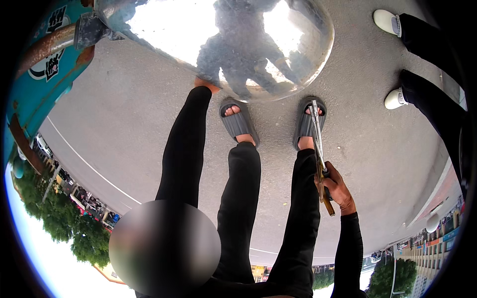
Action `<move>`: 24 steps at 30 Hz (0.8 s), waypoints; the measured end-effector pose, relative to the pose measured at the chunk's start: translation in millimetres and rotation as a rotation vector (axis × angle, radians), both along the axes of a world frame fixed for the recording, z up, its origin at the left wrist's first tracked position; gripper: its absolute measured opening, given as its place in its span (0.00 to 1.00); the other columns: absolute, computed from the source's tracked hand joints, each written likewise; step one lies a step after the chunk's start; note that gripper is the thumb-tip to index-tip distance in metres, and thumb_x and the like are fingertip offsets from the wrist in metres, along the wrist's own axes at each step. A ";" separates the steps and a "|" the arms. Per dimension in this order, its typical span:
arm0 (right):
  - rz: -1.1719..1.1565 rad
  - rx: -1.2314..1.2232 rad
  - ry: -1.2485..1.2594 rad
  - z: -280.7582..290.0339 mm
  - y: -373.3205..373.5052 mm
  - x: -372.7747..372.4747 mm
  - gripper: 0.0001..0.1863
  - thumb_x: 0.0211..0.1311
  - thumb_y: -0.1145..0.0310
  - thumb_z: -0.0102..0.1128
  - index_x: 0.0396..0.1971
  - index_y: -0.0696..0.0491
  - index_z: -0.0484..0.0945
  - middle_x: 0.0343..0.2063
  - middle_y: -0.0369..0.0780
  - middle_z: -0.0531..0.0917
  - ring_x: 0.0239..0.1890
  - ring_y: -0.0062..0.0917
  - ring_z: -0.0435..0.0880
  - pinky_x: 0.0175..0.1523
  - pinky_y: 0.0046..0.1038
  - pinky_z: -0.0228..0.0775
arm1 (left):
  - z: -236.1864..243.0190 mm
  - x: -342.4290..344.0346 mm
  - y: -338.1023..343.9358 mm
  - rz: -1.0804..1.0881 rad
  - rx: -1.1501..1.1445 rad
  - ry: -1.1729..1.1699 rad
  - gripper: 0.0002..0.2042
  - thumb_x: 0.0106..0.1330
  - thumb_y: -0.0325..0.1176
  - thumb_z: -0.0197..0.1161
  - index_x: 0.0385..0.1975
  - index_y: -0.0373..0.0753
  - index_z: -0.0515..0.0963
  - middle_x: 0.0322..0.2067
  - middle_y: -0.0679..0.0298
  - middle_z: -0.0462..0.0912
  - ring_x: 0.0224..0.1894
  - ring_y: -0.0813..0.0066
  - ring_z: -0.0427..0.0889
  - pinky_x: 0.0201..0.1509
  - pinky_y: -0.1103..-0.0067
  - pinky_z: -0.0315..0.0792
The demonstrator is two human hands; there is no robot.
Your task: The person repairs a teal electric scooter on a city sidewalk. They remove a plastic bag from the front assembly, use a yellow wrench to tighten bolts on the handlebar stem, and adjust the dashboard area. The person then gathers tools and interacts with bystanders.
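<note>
A large, glossy curved panel [318,35] with a rounded edge spans the top of the view, reflecting bright sky and a dark silhouette. My left hand [206,85] reaches to its near edge; the fingers go out of sight beneath the panel, so their grip is hidden. Lower right, my right hand [339,188] is closed around a screwdriver [318,136] with a long shiny shaft pointing away toward the panel. An amber-brown handle [327,204] sticks out below the same fist; whether it belongs to the screwdriver or to a second tool I cannot tell.
A teal, rust-stained vehicle body [79,74] with a rusty pipe [49,47] stands at the left. My feet in grey slides [240,124] are on the asphalt. Another person's black-trousered legs [427,44] and pale shoes [396,99] are at the right. A kerb [432,191] curves beyond.
</note>
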State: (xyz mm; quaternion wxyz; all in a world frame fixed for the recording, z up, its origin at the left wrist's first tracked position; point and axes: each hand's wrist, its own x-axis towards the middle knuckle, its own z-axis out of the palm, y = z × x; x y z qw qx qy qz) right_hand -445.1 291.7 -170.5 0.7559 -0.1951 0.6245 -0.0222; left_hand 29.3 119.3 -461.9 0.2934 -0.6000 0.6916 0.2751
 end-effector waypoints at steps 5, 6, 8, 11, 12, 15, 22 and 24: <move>0.006 -0.054 0.037 2.7 20.1 0.0 0.13 0.58 0.68 0.51 0.43 0.55 0.71 0.27 0.37 0.76 0.29 0.21 0.76 0.37 0.25 0.71 | -3.0 5.7 -0.5 0.041 -0.010 -0.016 0.15 0.65 0.36 0.59 0.49 0.37 0.77 0.56 0.50 0.72 0.59 0.48 0.73 0.59 0.60 0.73; -0.009 -0.025 0.011 2.0 20.4 -1.5 0.14 0.58 0.68 0.51 0.44 0.55 0.71 0.28 0.37 0.76 0.30 0.21 0.76 0.37 0.25 0.71 | 3.9 2.7 0.6 0.058 -0.024 -0.008 0.15 0.65 0.36 0.59 0.48 0.36 0.77 0.54 0.49 0.74 0.57 0.48 0.75 0.58 0.60 0.74; -0.039 0.050 -0.029 19.9 24.1 -4.8 0.15 0.58 0.68 0.50 0.45 0.56 0.72 0.28 0.37 0.76 0.30 0.21 0.76 0.37 0.25 0.71 | 31.7 -16.2 26.1 0.121 0.002 0.069 0.14 0.65 0.35 0.59 0.46 0.33 0.78 0.51 0.49 0.77 0.54 0.48 0.78 0.56 0.60 0.75; 0.055 -0.036 -0.002 59.2 27.1 8.1 0.18 0.58 0.68 0.48 0.47 0.58 0.71 0.31 0.40 0.78 0.34 0.25 0.77 0.42 0.28 0.72 | 112.1 -59.8 88.0 0.261 0.142 0.173 0.14 0.66 0.36 0.60 0.43 0.32 0.79 0.47 0.48 0.80 0.47 0.46 0.83 0.53 0.59 0.76; 0.090 -0.104 0.014 70.1 27.8 13.9 0.18 0.58 0.68 0.48 0.47 0.58 0.71 0.31 0.41 0.78 0.35 0.27 0.77 0.44 0.29 0.72 | 148.3 -74.9 108.8 0.368 0.132 0.265 0.14 0.64 0.34 0.62 0.44 0.31 0.79 0.45 0.44 0.80 0.50 0.44 0.81 0.54 0.59 0.75; 0.202 -0.085 -0.138 142.5 -18.0 34.6 0.14 0.57 0.67 0.48 0.42 0.57 0.69 0.34 0.43 0.76 0.37 0.28 0.74 0.48 0.29 0.69 | 245.5 -106.7 169.8 0.618 0.079 0.493 0.10 0.67 0.33 0.60 0.40 0.34 0.81 0.46 0.47 0.81 0.46 0.46 0.82 0.51 0.61 0.75; 0.250 -0.014 -0.384 294.0 -37.1 47.0 0.18 0.60 0.63 0.51 0.47 0.57 0.69 0.32 0.37 0.74 0.37 0.22 0.74 0.46 0.25 0.69 | 528.8 -208.6 193.0 1.738 0.470 1.046 0.26 0.77 0.49 0.52 0.63 0.33 0.68 0.54 0.58 0.76 0.56 0.64 0.79 0.60 0.69 0.72; 0.351 -0.014 -0.447 334.9 -37.0 46.5 0.18 0.61 0.61 0.51 0.47 0.57 0.70 0.33 0.38 0.73 0.36 0.21 0.74 0.43 0.24 0.69 | 580.5 -225.8 216.1 1.805 0.421 1.141 0.25 0.78 0.48 0.50 0.62 0.33 0.68 0.53 0.58 0.76 0.56 0.66 0.79 0.61 0.69 0.73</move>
